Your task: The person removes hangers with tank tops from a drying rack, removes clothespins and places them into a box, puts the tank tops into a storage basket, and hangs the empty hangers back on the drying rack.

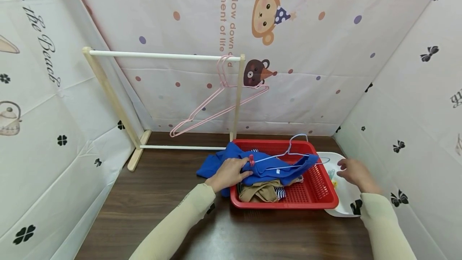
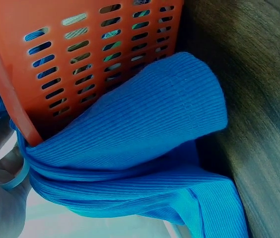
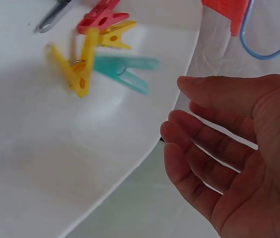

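A blue ribbed top (image 1: 265, 176) lies across the red basket (image 1: 285, 204), part of it draped over the left rim. A light-blue wire hanger (image 1: 290, 147) sits in the top, and a red clothespin (image 1: 251, 160) is clipped at its left end. My left hand (image 1: 228, 175) grips the top beside that clothespin; the left wrist view shows the ribbed fabric (image 2: 130, 129) hanging outside the basket. Over the white tray (image 1: 348, 198), my right hand (image 3: 229, 144) holds nothing, its fingers loosely curved. Near its fingertips lie a teal clothespin (image 3: 122, 67), yellow clothespins (image 3: 83, 74) and a red one (image 3: 103, 17).
Tan clothing (image 1: 261, 191) and a striped piece (image 1: 280, 193) lie in the basket under the top. Behind to the left stands a wooden rack (image 1: 162, 55), with pink hangers (image 1: 202, 109) on its bar. Printed cloth walls (image 1: 306, 103) enclose the brown table (image 1: 173, 212).
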`<action>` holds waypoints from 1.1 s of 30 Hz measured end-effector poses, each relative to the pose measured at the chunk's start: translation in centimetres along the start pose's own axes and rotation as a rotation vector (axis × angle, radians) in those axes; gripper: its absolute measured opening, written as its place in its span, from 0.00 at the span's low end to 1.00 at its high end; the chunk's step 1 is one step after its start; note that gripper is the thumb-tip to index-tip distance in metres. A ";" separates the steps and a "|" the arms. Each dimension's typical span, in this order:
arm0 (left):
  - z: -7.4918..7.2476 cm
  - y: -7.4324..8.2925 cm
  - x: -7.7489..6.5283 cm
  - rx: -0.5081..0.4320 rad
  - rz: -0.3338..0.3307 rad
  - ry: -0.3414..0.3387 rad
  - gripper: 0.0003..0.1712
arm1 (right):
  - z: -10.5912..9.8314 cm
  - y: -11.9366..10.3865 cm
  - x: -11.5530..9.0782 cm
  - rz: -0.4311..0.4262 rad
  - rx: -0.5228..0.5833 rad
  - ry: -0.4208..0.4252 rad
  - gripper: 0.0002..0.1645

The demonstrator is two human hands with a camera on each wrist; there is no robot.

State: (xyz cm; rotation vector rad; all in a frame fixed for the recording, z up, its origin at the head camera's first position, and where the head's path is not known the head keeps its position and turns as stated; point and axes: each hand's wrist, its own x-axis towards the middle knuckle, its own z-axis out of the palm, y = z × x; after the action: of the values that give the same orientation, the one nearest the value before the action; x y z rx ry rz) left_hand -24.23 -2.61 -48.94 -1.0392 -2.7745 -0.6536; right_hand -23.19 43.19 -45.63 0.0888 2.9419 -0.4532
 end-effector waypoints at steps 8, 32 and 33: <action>0.0 -0.1 0.1 -0.010 0.003 0.008 0.15 | -2.8 -2.9 -1.5 -0.101 -0.036 0.160 0.24; 0.0 -0.2 0.2 -0.032 -0.011 -0.004 0.15 | -8.2 -18.9 -9.3 -0.611 -0.042 0.662 0.23; 0.0 -0.2 0.2 -0.036 -0.013 -0.007 0.15 | -8.0 -19.5 -9.3 -0.636 -0.032 0.656 0.23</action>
State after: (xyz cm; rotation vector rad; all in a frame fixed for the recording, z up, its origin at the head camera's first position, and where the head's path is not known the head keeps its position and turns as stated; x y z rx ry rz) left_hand -24.48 -2.59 -48.94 -1.0333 -2.7871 -0.7058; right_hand -16.89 26.78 -30.78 -0.8879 3.5724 -0.5294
